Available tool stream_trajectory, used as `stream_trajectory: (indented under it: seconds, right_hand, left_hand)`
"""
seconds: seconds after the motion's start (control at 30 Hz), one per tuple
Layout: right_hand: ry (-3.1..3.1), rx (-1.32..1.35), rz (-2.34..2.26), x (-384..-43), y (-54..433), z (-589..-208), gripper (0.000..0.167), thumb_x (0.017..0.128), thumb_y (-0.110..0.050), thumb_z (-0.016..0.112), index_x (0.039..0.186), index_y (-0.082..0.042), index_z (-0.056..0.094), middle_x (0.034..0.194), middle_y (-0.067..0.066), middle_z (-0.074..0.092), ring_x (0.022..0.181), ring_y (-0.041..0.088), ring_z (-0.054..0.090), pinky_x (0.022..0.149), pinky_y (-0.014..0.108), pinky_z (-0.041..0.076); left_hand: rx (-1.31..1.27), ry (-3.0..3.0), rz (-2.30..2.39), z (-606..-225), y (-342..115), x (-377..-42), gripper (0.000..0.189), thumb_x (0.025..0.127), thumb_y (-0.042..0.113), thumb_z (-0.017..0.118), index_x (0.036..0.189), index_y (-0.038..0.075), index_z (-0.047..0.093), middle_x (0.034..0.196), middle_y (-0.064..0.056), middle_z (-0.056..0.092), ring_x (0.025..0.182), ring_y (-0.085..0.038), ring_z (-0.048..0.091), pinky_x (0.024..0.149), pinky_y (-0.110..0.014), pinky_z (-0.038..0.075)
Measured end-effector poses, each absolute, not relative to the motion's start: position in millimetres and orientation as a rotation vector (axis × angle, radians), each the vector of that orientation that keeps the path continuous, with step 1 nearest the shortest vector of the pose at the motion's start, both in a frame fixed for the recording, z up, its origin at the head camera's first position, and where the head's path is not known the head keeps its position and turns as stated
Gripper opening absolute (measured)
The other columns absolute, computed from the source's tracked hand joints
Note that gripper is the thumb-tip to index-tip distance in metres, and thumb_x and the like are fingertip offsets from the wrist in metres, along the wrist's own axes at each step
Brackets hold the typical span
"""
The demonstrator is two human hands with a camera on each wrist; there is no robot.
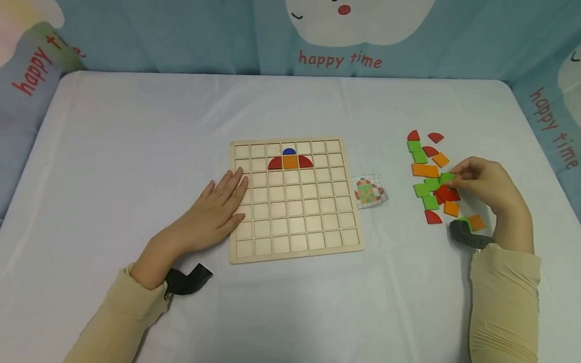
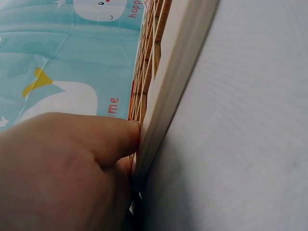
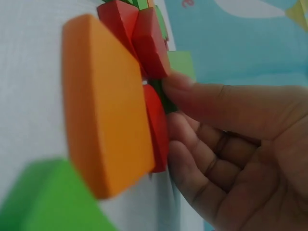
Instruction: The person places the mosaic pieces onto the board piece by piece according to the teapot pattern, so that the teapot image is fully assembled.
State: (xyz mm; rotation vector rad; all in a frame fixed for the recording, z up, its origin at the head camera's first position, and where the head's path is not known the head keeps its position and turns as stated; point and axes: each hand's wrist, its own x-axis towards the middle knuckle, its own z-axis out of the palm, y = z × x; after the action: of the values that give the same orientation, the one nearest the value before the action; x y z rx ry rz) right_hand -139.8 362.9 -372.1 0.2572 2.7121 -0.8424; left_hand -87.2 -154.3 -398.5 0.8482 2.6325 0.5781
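Observation:
A wooden grid board (image 1: 296,255) lies mid-table. On it sit a blue half-round piece (image 1: 289,151), an orange square (image 1: 290,162) and a red quarter-round piece on each side of that square. My left hand (image 1: 207,212) rests with fairly straight fingers on the board's left edge; in the left wrist view its thumb (image 2: 113,139) touches the board's rim (image 2: 166,96). At the right, my right hand (image 1: 492,185) pinches a green square tile (image 1: 447,178) between thumb and fingers, above a loose pile. Close by in the right wrist view are red pieces (image 3: 151,43) and an orange tile (image 3: 108,106).
Loose green tiles (image 1: 422,190), orange tiles (image 1: 425,170) and red quarter-round pieces (image 1: 433,217) are spread in a column at the right. Between board and pile lies a small pattern card (image 1: 370,191). A printed curtain (image 1: 180,25) borders the table.

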Motion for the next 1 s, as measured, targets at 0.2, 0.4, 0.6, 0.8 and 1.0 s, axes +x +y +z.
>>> stream_trajectory:
  seconds: [0.2, 0.4, 0.6, 0.8, 1.0]
  right_hand:
    - [2.744, 0.280, -0.876, -139, 363, -373, 0.042, 0.089, -0.034, 0.065, 0.113, -0.002, 0.055, 0.093, 0.006, 0.059, 0.086, 0.023, 0.052, 0.074, 0.029, 0.043]
    - [2.807, 0.314, -1.028, -138, 356, -367, 0.040, 0.088, -0.039, 0.066, 0.110, -0.006, 0.061, 0.092, 0.002, 0.056, 0.088, 0.019, 0.044, 0.070, 0.024, 0.039]
    - [2.857, 0.122, -1.256, -140, 326, -349, 0.025, 0.089, -0.019, 0.067, 0.105, 0.000, 0.063, 0.082, -0.014, 0.059, 0.078, 0.010, 0.051, 0.066, 0.014, 0.042]
    - [2.835, 0.000, -1.360, -149, 271, -335, 0.020, 0.087, -0.011, 0.069, 0.102, 0.000, 0.065, 0.081, -0.012, 0.061, 0.071, 0.010, 0.055, 0.060, 0.015, 0.044]
    - [2.728, -0.222, -1.421, -155, 207, -330, 0.018, 0.085, -0.006, 0.070, 0.100, 0.002, 0.066, 0.088, 0.003, 0.064, 0.073, 0.013, 0.057, 0.063, 0.018, 0.046]
  left_hand:
    - [0.855, 2.645, 0.578, -399, -153, -87, 0.064, 0.103, 0.027, 0.036, 0.151, 0.001, 0.002, 0.157, -0.015, -0.007, 0.143, -0.028, -0.011, 0.111, -0.053, -0.003]
    - [0.849, 2.641, 0.583, -397, -153, -88, 0.064, 0.103, 0.026, 0.037, 0.151, 0.001, 0.003, 0.157, -0.016, -0.007, 0.143, -0.029, -0.010, 0.111, -0.054, -0.002]
    - [0.839, 2.636, 0.561, -397, -153, -88, 0.064, 0.103, 0.026, 0.036, 0.151, 0.001, 0.002, 0.157, -0.016, -0.008, 0.143, -0.029, -0.011, 0.111, -0.054, -0.003]
    - [0.831, 2.631, 0.568, -396, -154, -87, 0.064, 0.103, 0.025, 0.037, 0.150, 0.000, 0.003, 0.157, -0.016, -0.008, 0.143, -0.029, -0.011, 0.111, -0.054, -0.003]
    - [0.831, 2.630, 0.569, -398, -154, -87, 0.064, 0.103, 0.026, 0.037, 0.151, 0.001, 0.002, 0.157, -0.015, -0.008, 0.143, -0.029, -0.012, 0.111, -0.053, -0.004]
